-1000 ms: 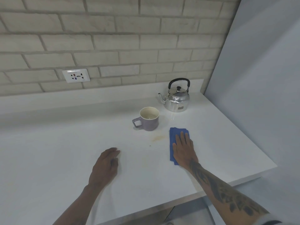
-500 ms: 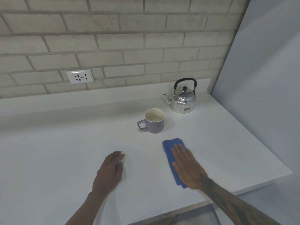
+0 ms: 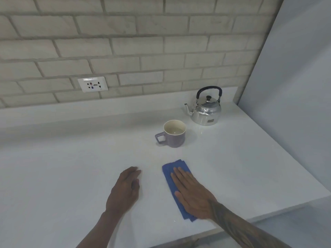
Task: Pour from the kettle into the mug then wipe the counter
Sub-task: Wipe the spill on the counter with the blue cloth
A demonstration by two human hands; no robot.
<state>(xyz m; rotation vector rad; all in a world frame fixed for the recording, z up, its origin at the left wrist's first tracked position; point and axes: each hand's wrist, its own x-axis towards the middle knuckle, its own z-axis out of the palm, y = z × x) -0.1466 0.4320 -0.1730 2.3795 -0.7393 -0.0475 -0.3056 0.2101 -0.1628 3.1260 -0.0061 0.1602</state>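
Note:
A shiny metal kettle (image 3: 206,111) with a black handle stands upright at the back right of the white counter (image 3: 62,167), spout pointing left. In front of it, slightly left, sits a purple mug (image 3: 176,140) with a cream inside and its handle to the left. Nearer to me lies a folded blue cloth (image 3: 169,173). My right hand (image 3: 193,194) presses flat on it, palm down, covering its near half. My left hand (image 3: 125,190) rests palm down on the bare counter left of the cloth, holding nothing.
A brick wall with a white socket plate (image 3: 92,84) runs along the back. A grey panel (image 3: 295,104) closes off the right side. The counter's front edge runs close below my forearms, and its right corner ends near the panel.
My right hand has slid the blue cloth left and toward me across the counter. The faint brownish stain in front of the mug is no longer visible. My left hand stayed put.

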